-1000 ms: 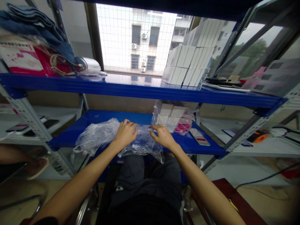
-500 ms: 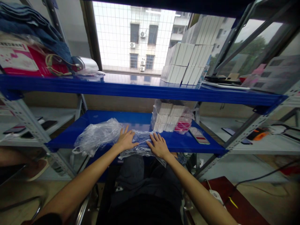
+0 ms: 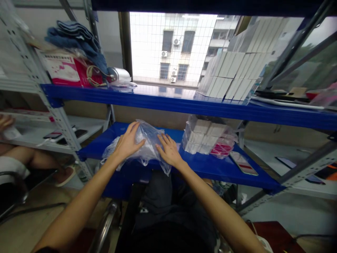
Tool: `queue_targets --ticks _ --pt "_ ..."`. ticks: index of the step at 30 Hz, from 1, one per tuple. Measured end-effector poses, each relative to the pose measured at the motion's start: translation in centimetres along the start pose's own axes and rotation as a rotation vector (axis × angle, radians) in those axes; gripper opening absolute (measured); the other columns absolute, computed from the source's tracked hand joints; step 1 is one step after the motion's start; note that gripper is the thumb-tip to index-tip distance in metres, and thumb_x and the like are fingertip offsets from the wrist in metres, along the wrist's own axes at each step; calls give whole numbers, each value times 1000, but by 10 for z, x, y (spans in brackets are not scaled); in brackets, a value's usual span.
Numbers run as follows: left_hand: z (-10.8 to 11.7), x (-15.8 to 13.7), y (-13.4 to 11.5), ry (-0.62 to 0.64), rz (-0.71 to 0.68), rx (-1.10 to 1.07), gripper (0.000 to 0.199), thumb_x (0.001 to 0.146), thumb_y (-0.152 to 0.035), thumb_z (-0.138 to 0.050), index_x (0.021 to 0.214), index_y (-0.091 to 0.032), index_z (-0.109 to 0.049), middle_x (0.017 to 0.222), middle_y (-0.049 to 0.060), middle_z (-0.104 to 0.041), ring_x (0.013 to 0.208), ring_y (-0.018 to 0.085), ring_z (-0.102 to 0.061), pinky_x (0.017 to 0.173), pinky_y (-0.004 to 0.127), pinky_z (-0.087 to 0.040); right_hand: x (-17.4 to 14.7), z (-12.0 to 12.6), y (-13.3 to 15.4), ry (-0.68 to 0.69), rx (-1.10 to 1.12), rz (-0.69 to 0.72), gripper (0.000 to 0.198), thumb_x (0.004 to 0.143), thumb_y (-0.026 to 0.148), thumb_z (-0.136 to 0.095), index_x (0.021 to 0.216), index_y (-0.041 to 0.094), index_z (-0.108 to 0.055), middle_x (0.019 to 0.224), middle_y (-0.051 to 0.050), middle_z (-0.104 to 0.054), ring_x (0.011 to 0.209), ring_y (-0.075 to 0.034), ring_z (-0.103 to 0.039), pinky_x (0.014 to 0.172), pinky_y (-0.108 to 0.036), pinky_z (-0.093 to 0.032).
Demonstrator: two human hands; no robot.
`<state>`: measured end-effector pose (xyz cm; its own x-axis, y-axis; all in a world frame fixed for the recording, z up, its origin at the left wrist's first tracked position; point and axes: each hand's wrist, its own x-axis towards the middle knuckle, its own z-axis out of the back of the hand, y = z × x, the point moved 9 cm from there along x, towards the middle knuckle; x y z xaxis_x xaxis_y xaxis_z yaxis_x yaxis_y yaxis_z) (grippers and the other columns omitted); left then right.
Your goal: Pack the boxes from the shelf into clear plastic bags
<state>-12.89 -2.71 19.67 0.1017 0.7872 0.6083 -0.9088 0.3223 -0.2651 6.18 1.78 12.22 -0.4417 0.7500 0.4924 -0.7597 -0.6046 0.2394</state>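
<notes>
Crumpled clear plastic bags (image 3: 149, 142) lie bunched on the lower blue shelf (image 3: 200, 168), and part of them hangs over its front edge. My left hand (image 3: 129, 142) rests on the left side of the plastic, thumb held apart from the fingers. On the right side of it, my right hand (image 3: 168, 151) touches the film with its fingers stretched and spread. Neither hand is closed round the plastic. Right of my right hand stands a block of small white boxes (image 3: 201, 135) in clear wrap, with a pink packet (image 3: 221, 146) against it.
A phone (image 3: 243, 163) lies at the shelf's right end. Overhead, the upper blue shelf (image 3: 163, 102) carries stacked white boxes (image 3: 231, 72), a pink-and-white box (image 3: 67, 70) and folded denim (image 3: 76, 38). Another person's hand (image 3: 6, 121) shows at far left.
Both hands have moved left, and the flattened plastic is now gathered up into a taller heap between them. The view has turned left, bringing the other person's hand into sight.
</notes>
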Motion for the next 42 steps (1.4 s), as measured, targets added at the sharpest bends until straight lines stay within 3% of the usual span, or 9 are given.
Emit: queue_targets --ticks 3,8,11,14,23,28,31,36,42 --pt "4 3 62 80 160 136 88 87 -56 -64 159 -19 -31 165 19 -28 132 42 -56 103 53 -53 47 -23 30 50 -17 18 64 106 58 -31 160 24 -36 168 -9 -31 156 -35 -22 123 -55 -24" --pt "-34 -14 143 294 300 301 90 87 -64 -59 162 -24 -29 173 19 2 131 51 -54 102 60 -48 86 -85 38 261 -89 -54 65 105 58 -30 160 25 -36 171 -8 -24 158 -36 -13 125 -57 -16" --pt "-64 -22 160 371 179 384 81 86 -57 -64 159 -32 -39 175 9 1 150 54 -25 113 66 -31 84 -122 35 401 -94 -97 67 105 60 -28 163 27 -30 172 -8 -19 159 -36 -8 125 -58 -12" --pt "-91 -29 165 451 39 355 66 93 -53 -57 156 -39 -43 173 1 -15 158 43 -3 123 64 -12 77 -147 33 444 -71 -120 68 104 61 -25 164 29 -26 172 -8 -17 160 -35 -6 126 -57 -9" --pt "-115 -51 198 645 247 221 73 94 -78 -30 159 -45 -31 173 4 -15 159 41 -1 121 69 -8 77 -169 20 369 12 -167 62 104 63 -28 159 36 -38 169 -4 -30 156 -32 -25 123 -55 -22" --pt "-83 -19 161 432 89 275 59 100 -60 -40 154 -38 -46 171 6 -26 159 42 -3 123 64 -12 89 -123 -1 257 -92 -169 60 109 34 -7 154 22 -45 151 -11 -56 134 -21 -55 107 -36 -44" --pt "-76 0 114 337 -50 214 53 99 -51 -47 148 -32 -56 164 9 -40 157 41 -15 123 60 -21 86 -89 -20 266 -209 -111 48 106 30 -28 133 13 -65 130 -20 -68 120 -27 -64 103 -40 -46" --pt "-108 13 21 374 -286 -16 46 99 -42 -50 142 -28 -61 146 12 -58 143 32 -44 120 53 -32 59 -41 -52 419 -394 62 21 90 16 -56 89 16 -78 102 -17 -78 111 -28 -68 105 -41 -43" --pt "-148 17 -63 422 -359 -192 45 93 -38 -60 138 -33 -63 146 10 -57 145 36 -39 118 58 -32 37 -1 -83 493 -526 93 19 90 21 -59 87 19 -78 96 -14 -79 102 -28 -71 97 -42 -48"
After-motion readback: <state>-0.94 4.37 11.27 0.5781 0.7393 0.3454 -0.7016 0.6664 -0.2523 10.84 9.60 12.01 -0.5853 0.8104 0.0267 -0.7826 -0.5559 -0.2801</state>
